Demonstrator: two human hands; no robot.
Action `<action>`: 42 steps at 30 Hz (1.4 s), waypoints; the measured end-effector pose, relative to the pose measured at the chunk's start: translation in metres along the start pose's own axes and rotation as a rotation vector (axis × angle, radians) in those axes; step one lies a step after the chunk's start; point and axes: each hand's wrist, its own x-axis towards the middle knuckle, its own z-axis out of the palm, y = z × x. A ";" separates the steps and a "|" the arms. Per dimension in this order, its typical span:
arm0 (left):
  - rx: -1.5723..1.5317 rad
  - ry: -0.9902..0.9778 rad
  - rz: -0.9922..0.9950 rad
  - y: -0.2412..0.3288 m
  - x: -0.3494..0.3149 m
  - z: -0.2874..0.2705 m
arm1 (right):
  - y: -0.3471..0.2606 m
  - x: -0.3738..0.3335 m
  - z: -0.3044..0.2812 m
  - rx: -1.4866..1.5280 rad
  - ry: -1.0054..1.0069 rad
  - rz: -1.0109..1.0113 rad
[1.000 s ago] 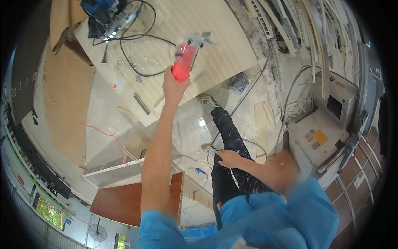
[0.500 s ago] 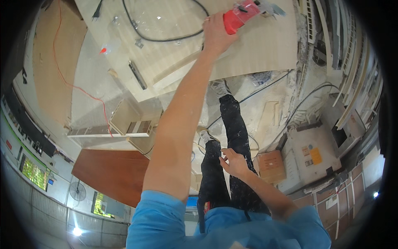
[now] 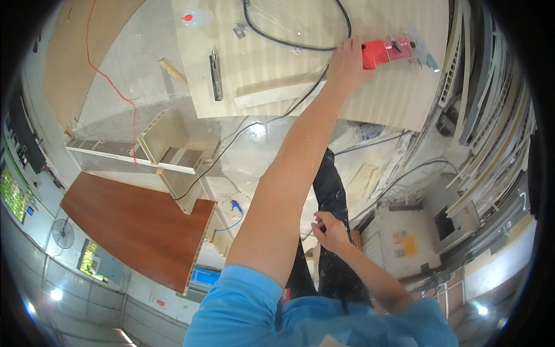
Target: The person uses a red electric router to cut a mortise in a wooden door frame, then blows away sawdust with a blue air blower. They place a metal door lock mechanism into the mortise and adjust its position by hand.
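Observation:
My left hand (image 3: pixel 347 62) is stretched out over the pale board (image 3: pixel 277 69) and wrapped round the back end of a red power tool, which looks like a trim router (image 3: pixel 377 54). The tool lies on its side, its clear plastic guard end pointing right. A black cord (image 3: pixel 292 44) loops across the board near my left hand. Low in front of my thigh hangs my right hand (image 3: pixel 332 231), its fingers loosely bent, a little apart and holding nothing.
On the board lie a dark metal bar (image 3: pixel 215 76), a pale wood strip (image 3: pixel 280 93) and a small clear bag with a red piece (image 3: pixel 187 18). A reddish-brown panel (image 3: pixel 139 222) stands at the lower left. Long strips (image 3: pixel 491 87) are stacked at right.
The view has turned, so the board and tool appear further right, and the brown panel shows more fully. My left hand keeps its hold on the tool; the right stays by my thigh.

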 end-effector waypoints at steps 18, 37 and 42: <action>-1.470 0.378 -0.588 -0.205 -0.195 -0.211 | -0.004 0.019 -0.023 -0.015 -0.157 0.109; -1.563 0.753 -0.679 0.010 -0.693 -0.210 | -0.197 0.003 0.248 -0.191 -0.724 -0.236; -1.288 1.055 -0.852 -0.006 -0.822 -0.231 | -0.180 -0.052 0.315 -0.405 -0.912 -0.193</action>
